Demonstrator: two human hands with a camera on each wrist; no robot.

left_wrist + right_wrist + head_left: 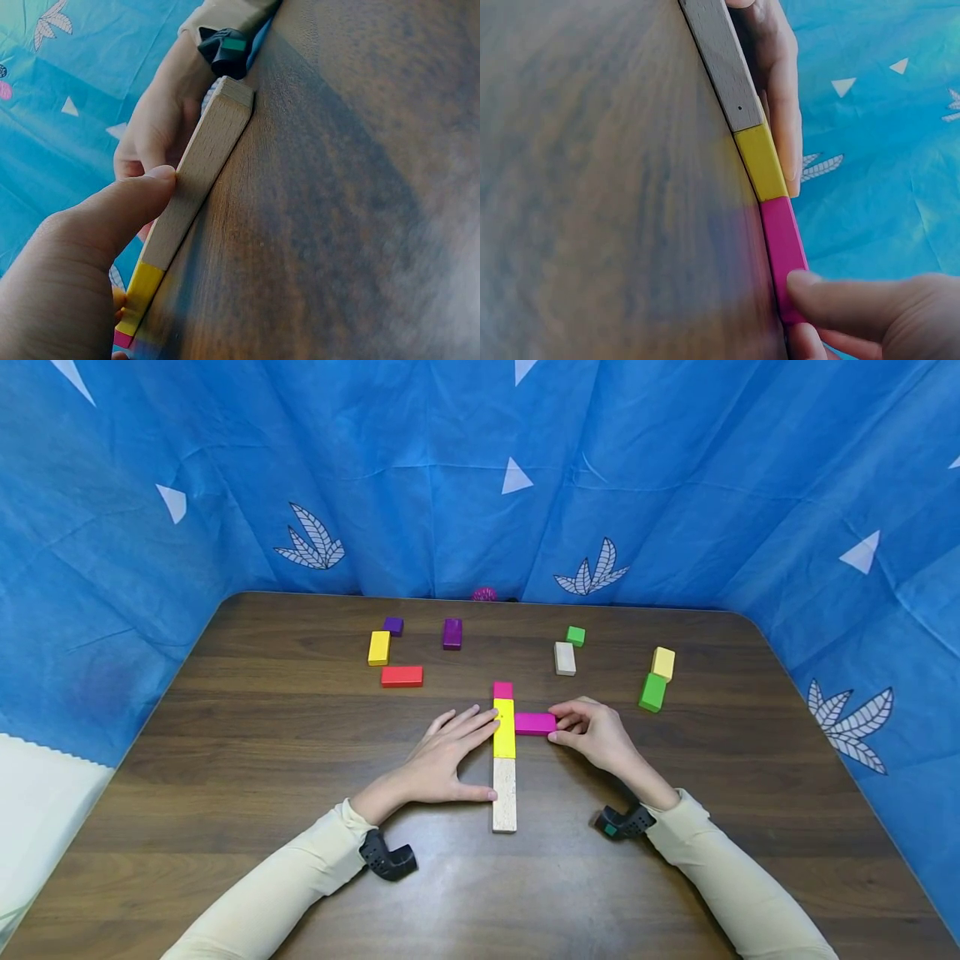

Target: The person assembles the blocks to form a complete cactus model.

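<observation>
On the table a column of blocks runs away from the person: a pale wooden block (505,796) nearest, a yellow block (504,731) beyond it, a small pink block (502,690) at the far end. Spread along the column's left side, my left hand (442,764) touches the yellow block with its fingertips and the wooden block with its thumb. My right hand (596,735) pinches a magenta block (535,724) by its outer end. That block lies crosswise, its inner end against the yellow block's right side.
Behind on the left lie a yellow block (378,648), a red block (402,677) and two purple ones (452,634). Back right are a white block (565,658), green blocks (652,692) and a pale yellow block (663,663). A blue curtain (450,477) borders the table (262,727).
</observation>
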